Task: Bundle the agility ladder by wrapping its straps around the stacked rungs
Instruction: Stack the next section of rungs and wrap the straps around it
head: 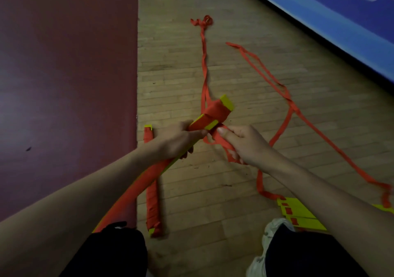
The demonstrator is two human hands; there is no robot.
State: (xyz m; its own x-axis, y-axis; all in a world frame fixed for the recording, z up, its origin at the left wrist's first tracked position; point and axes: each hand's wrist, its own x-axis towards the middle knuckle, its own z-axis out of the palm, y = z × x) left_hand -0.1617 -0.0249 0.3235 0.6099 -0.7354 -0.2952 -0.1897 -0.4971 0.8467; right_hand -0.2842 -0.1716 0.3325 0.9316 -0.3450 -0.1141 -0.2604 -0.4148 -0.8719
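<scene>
While the stacked yellow rungs are clasped in the left hand, the red strap is gripped just beside them by the right hand.

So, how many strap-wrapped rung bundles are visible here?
2. One bundle is gripped by the left hand, while the right hand holds its strap; the second bundle lies on the wooden floor beside the red mat. More may be hidden.

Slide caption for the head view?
Left hand grips the stacked rungs while right hand holds the red strap beside them.
</scene>
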